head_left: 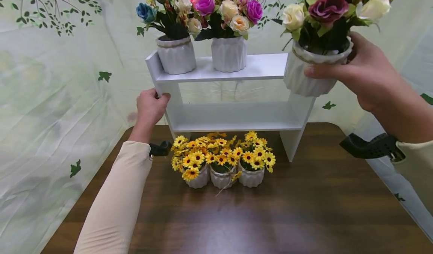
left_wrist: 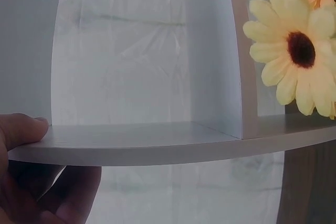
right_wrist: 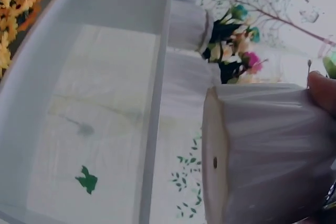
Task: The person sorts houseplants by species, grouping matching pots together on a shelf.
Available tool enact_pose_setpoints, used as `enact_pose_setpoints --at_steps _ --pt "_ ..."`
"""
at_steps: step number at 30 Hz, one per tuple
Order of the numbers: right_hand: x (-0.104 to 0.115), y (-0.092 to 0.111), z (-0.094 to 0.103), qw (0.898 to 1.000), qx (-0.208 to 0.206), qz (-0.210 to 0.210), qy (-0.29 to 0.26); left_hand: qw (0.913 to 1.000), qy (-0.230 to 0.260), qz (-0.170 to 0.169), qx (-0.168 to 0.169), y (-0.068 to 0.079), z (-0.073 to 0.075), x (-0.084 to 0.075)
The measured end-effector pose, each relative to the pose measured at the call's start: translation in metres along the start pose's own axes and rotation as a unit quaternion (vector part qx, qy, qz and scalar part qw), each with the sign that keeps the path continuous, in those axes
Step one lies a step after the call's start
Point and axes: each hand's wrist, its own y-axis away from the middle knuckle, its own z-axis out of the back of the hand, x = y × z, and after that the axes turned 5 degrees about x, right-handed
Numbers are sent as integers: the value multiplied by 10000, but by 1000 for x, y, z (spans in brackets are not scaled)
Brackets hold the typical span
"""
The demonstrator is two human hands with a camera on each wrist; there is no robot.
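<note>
at the shelf's right end, right hand point(head_left: 368, 73) grips a white rose pot point(head_left: 312, 71), held aloft beside the top board. left hand point(head_left: 150, 107) clasps the shelf point(head_left: 236, 115) at its left upright. daisy pots point(head_left: 223, 177) sit below.

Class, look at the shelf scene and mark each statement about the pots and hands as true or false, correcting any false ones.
1. The right hand holds a white pot of roses in the air beside the shelf. True.
2. Three rose pots already stand on the top board. False: only two do, the left pot and the middle pot.
3. The left hand grips the shelf's left side. True.
4. The yellow daisy pots stand on the shelf's lower board. False: they stand on the brown table, in front of the shelf.
5. The lower board carries a pot. False: nothing stands on it.
</note>
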Motion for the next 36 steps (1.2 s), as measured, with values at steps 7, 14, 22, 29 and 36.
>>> enact_pose_setpoints --at_steps 7,14,22,29,36 --pt "20 -25 -4 9980 -104 -528 323 9999 -79 -75 -49 -1 1 1" --pt "23 -47 -7 9961 -131 -839 235 9994 -251 -140 -216 -3 -2 4" --pt "21 -72 -18 9935 -311 -1093 -30 9997 -204 -22 -132 -2 -1 4" --pt "23 -85 -32 9926 -401 -1085 -374 9996 -196 -34 -185 -1 0 4" --pt "19 -100 -39 9882 -604 -1259 -633 9998 -165 -11 -147 -2 -1 2"
